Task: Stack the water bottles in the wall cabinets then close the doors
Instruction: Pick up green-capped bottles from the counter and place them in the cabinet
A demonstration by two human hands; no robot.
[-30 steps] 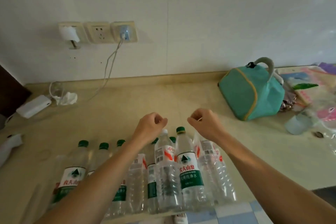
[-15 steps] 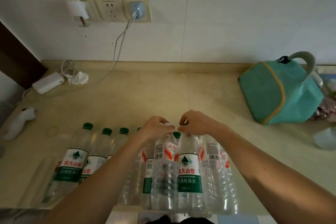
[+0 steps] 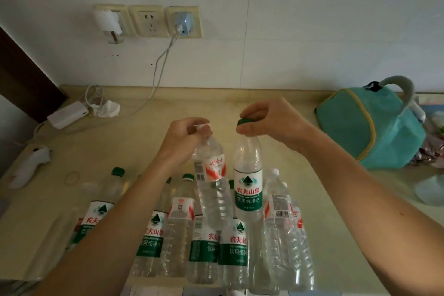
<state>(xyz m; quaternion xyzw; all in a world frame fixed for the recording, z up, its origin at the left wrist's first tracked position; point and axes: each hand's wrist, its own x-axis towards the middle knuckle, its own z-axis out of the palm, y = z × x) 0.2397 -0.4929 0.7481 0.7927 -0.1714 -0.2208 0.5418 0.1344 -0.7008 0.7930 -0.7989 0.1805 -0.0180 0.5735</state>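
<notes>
My left hand (image 3: 186, 138) grips the white cap of a clear bottle with a red-and-white label (image 3: 211, 170) and holds it raised, tilted, above the others. My right hand (image 3: 264, 122) pinches the green cap of a green-labelled bottle (image 3: 247, 182), also lifted off the counter. Several more water bottles (image 3: 182, 230) stand in a cluster near the counter's front edge, most with green caps, two with white caps at the right. No wall cabinet is in view.
A teal lunch bag (image 3: 370, 127) sits at the right of the beige counter (image 3: 144, 146). A white power adapter (image 3: 68, 114) with cables, crumpled tissue, a white handheld device (image 3: 31, 163) and a rubber band lie at the left. Wall sockets (image 3: 146, 20) hang above.
Both hands closed on the caps of two bottles and raised them out of the cluster. The camera view tilted up slightly.
</notes>
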